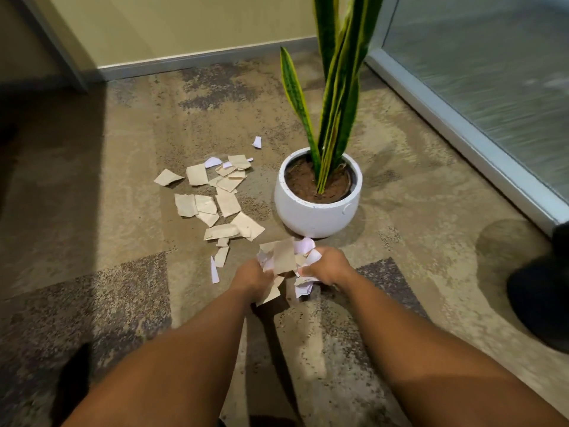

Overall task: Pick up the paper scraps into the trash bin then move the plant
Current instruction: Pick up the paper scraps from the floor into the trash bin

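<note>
A bundle of tan and white paper scraps (284, 257) is pressed between my left hand (251, 277) and my right hand (328, 266), just above the carpet in front of the plant. More torn scraps (215, 195) lie scattered on the carpet to the left of the pot, with one small white piece (257, 142) farther back. The snake plant (335, 87) stands upright in a round white pot (317, 211) filled with brown soil. No trash bin is clearly in view.
A patterned carpet (123, 180) covers the floor. A wall with a grey baseboard (200, 61) runs along the back. A frosted glass panel with a metal frame (462, 131) lines the right side. A dark round object (542, 297) sits at the right edge.
</note>
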{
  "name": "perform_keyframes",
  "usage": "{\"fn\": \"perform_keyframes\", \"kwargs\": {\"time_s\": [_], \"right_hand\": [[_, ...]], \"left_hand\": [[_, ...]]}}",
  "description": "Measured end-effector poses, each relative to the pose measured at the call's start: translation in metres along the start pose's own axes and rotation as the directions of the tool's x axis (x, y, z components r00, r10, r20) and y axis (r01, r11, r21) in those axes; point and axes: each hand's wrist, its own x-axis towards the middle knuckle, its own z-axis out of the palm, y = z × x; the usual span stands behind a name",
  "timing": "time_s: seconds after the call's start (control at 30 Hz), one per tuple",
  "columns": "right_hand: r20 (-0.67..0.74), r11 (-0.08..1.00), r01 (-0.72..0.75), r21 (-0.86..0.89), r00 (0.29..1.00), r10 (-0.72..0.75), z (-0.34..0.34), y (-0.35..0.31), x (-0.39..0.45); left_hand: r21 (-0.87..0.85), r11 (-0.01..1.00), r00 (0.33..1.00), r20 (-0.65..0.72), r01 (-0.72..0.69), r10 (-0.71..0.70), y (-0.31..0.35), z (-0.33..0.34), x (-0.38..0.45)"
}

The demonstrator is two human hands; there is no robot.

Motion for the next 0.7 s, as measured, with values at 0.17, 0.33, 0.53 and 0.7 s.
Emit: {"fn": "perform_keyframes", "kwargs": {"time_s": [0.17, 0.33, 0.53, 0.7], "right_hand": [[-0.08, 0.998, 0.002, -0.07, 0.997, -0.007, -0.04, 0.019, -0.026], [-0.203, 1.0, -0.025, -0.004, 0.979, 0.023, -0.082, 0.03, -0.044], [-0.367, 0.983, 0.025, 0.184, 0.929, 0.045, -0.135, 0.043, -0.068], [-0.516, 0.971, 0.083, 0.224, 0.855, 0.046, -0.184, 0.042, -0.084]], "left_hand": [[-0.012, 0.995, 0.995, 0.041, -0.095, 0.095, 0.039, 0.015, -0.024], [0.1, 0.953, 0.955, 0.113, -0.285, 0.274, 0.089, 0.021, -0.051], [0.04, 0.896, 0.887, 0.167, -0.442, 0.431, 0.141, 0.03, -0.067], [-0.02, 0.896, 0.884, 0.159, -0.443, 0.44, 0.192, 0.043, -0.075]]}}
